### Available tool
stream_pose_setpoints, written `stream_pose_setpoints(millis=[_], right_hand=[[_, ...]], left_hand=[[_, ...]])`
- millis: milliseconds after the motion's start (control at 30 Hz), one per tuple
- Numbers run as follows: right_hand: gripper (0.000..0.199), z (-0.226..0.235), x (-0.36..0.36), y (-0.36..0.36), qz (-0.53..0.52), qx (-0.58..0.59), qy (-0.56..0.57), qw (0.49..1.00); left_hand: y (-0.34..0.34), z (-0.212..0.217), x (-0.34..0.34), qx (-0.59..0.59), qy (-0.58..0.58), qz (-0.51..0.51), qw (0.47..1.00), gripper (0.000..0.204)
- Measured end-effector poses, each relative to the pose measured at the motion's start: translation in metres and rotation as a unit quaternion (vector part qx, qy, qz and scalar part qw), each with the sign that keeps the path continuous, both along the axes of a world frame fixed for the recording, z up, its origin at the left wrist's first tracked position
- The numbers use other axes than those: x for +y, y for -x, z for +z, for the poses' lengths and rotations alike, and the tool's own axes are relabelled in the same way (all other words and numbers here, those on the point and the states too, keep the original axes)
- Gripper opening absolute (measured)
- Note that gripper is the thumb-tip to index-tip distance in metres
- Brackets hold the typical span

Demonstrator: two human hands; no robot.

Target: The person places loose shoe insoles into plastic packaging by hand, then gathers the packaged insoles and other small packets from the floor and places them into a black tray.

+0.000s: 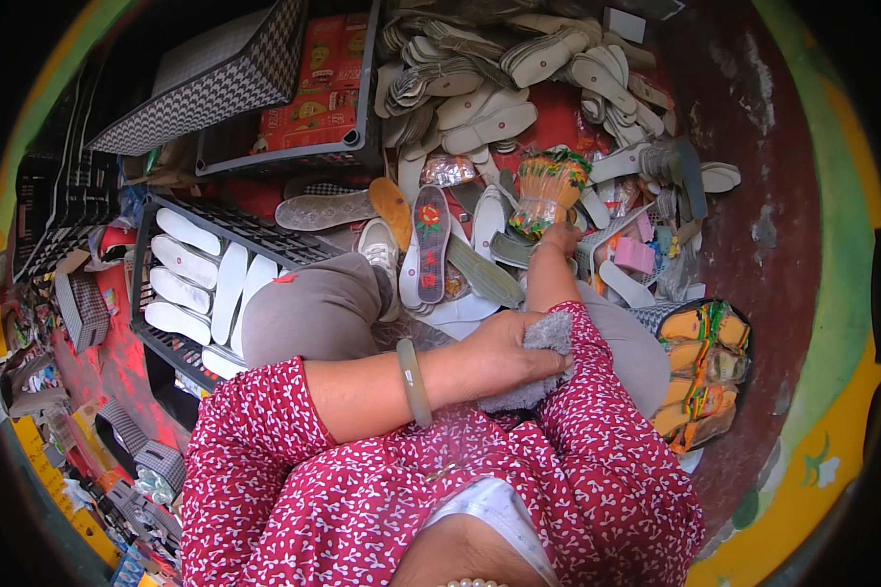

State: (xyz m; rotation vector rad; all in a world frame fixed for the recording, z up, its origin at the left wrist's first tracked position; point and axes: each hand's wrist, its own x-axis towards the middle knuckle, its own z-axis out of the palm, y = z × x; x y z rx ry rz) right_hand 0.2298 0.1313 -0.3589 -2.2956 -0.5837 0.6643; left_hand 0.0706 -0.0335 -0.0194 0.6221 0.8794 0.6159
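Observation:
In front of my chest, my left hand (pixel 514 350) is closed on a grey fluffy piece of fabric (pixel 529 393); its exact kind does not show. My right hand (pixel 561 238) reaches forward, its fingers closed at the near end of a clear-wrapped bundle of orange pieces with green and red edging (pixel 550 188). The fingertips are partly hidden there. Just left of that bundle lie a dark insole with red flower embroidery (pixel 430 230), an orange insole (pixel 391 212) and a grey-green insole (pixel 485 272). Pink blocks (pixel 635 255) lie to the right of my right hand.
Stacks of pale insoles (pixel 548 57) cover the far floor. A black crate of white insoles (pixel 188 262) stands at left, behind it a grey crate with red packages (pixel 315 83) and a checked box (pixel 201 93). More wrapped orange bundles (pixel 697 367) sit beside my right knee, near the dark red wall (pixel 754 225).

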Motion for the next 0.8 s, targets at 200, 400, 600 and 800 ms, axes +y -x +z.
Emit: stream_pose_setpoints(millis=[200, 400, 600, 800], right_hand=[[0.029, 0.023, 0.001, 0.053, 0.355, -0.251, -0.165, 0.885], [0.032, 0.009, 0.007, 0.134, 0.381, 0.157, 0.066, 0.909], [0.025, -0.032, 0.027, 0.150, 0.169, 0.519, 0.096, 0.833], [0.022, -0.055, 0.042, 0.150, 0.280, 0.375, 0.262, 0.844]], left_hand=[[0.003, 0.015, -0.001, 0.009, 0.020, 0.020, 1.000, 0.014], [0.007, 0.017, -0.006, -0.023, -0.015, 0.127, 0.992, 0.017], [0.012, 0.022, 0.000, -0.030, -0.004, 0.170, 0.985, 0.016], [0.014, 0.025, 0.002, -0.036, 0.037, 0.170, 0.984, 0.015]])
